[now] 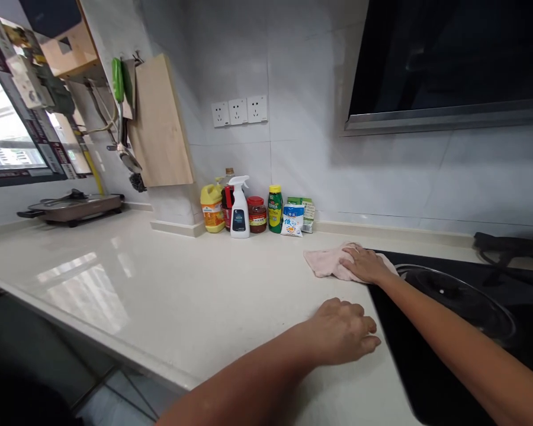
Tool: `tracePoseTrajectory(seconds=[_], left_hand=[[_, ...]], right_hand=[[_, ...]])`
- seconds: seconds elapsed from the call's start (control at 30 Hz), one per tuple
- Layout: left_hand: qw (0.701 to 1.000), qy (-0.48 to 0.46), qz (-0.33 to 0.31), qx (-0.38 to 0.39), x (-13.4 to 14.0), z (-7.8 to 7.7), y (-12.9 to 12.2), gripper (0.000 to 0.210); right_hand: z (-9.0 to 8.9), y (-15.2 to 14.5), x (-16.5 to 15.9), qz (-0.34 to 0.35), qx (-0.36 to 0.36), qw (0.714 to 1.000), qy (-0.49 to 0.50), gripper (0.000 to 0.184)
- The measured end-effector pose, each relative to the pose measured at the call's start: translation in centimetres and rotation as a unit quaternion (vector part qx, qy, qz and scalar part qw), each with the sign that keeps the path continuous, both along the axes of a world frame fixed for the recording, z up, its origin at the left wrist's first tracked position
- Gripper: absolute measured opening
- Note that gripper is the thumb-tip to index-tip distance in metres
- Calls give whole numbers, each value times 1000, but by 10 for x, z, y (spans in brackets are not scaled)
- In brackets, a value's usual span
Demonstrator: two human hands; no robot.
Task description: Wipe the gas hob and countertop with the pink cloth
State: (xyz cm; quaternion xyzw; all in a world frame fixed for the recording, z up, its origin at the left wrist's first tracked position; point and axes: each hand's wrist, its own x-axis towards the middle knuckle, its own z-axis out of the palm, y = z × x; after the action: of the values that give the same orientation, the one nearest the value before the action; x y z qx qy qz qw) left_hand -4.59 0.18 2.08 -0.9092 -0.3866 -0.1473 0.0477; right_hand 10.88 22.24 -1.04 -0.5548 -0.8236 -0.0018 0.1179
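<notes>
My right hand (366, 264) presses down on a pale pink cloth (326, 262), which is bunched under the palm and fingers. The cloth lies partly on the white countertop (231, 296) and partly over the corner of the black glass cooktop (395, 355). Nearer to me, my left hand (344, 332) is low over the countertop beside the cooktop's left edge. Its fingers are loosely bent and apart, with nothing in them. Whether it touches the surface, I cannot tell.
Along the wall stand a yellow jug (212, 210), a white spray bottle (240, 210), a red-lidded jar (257, 216), a green bottle (275, 210) and a white packet (292, 220). A round glass lid (457, 299) rests on the cooktop. An electric pan (77, 207) sits far left.
</notes>
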Motion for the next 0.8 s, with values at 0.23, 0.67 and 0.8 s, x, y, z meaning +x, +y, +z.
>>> tracePoseTrajectory(seconds=[0.23,0.67,0.8], left_hand=[[998,27,31,47,-4,2,6,27],[986,-137,87,19,-8,7,10,22],[978,-180,104,10,-6,8,9,23]], right_hand=[[3,6,-12,-19,-12,1000,-14,76],[-3,-170,35,215,18,975,62,45],[-2,-236,61,222,-22,969,106,32]])
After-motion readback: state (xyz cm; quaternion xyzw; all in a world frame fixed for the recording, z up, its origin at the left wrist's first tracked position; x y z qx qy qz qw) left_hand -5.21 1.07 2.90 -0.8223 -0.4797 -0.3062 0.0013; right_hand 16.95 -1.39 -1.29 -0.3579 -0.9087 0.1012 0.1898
